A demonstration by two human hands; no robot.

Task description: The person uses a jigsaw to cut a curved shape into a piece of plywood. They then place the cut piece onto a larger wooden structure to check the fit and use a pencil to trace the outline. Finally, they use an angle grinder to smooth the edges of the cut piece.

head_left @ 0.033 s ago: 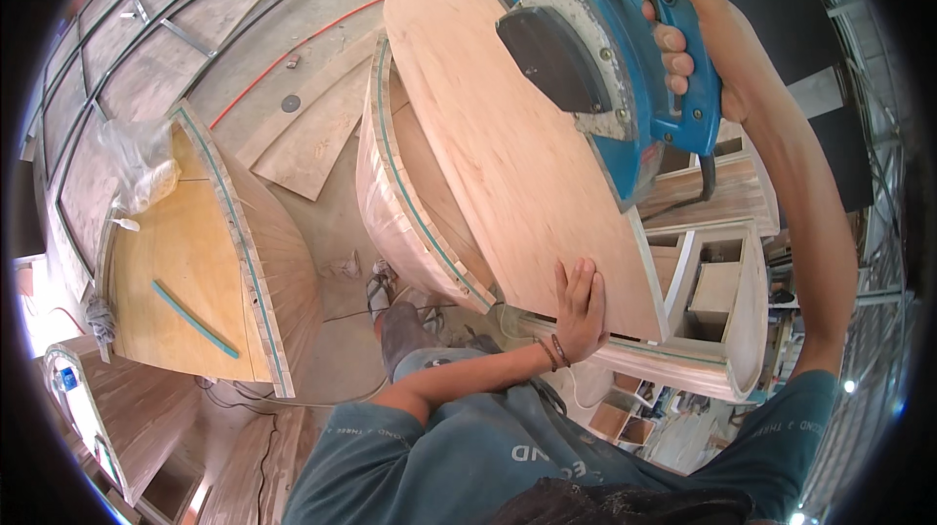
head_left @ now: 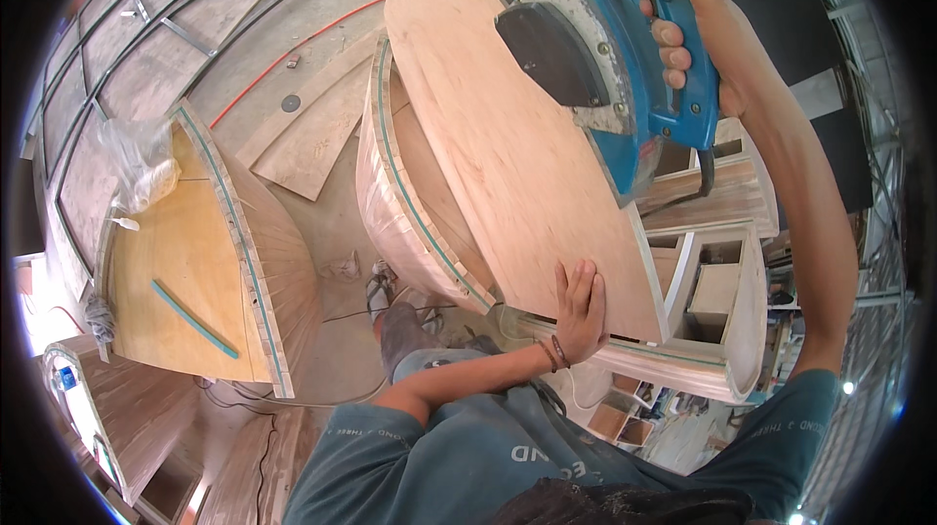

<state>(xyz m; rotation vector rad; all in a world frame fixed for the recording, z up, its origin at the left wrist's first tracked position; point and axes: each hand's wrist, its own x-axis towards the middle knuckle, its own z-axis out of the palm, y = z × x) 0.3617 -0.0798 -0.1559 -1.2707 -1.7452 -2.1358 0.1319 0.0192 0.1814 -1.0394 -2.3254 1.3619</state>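
A blue electric planer (head_left: 630,66) with a dark side cover rests on a pale plywood panel (head_left: 498,154), along its right edge. My right hand (head_left: 720,32) is closed round its rear handle, the fingers curled through the grip. Lower down, my left hand (head_left: 583,312) lies flat near the panel's near end, fingers stretched out and pointing away from me. The panel lies over curved wooden cabinet pieces, one with open compartments (head_left: 717,296) showing at the right. The planer's sole is hidden against the wood.
A curved-sided wooden piece (head_left: 220,232) stands at the left with a loose green strip (head_left: 195,318) and clear plastic wrap (head_left: 142,169) on it. Another curved piece (head_left: 400,183) is beside the panel. A red hose (head_left: 293,61), metal framing (head_left: 185,37) and cables (head_left: 264,418) lie around.
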